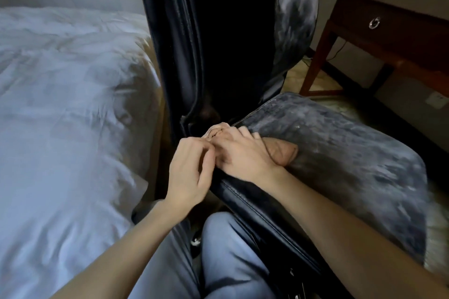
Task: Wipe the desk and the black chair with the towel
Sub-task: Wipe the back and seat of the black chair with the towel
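The black chair [184, 39] stands in front of me, its leather back upright and its seat under a grey plush cover [340, 143]. A tan towel [283, 152] lies bunched on the seat's left edge near the back. My right hand [240, 153] lies on top of the towel with fingers spread over it, pressing it against the seat rim. My left hand [192, 172] is beside it at the seat's edge, its fingertips pinching the towel's near corner. Most of the towel is hidden under my hands. The dark wooden desk [398, 31] stands at the right.
A bed with white bedding [60, 104] fills the left side, close against the chair. My legs in grey trousers [226, 257] are below the seat edge. A strip of floor [320, 80] shows between chair and desk; a wall socket [436, 101] is at the right.
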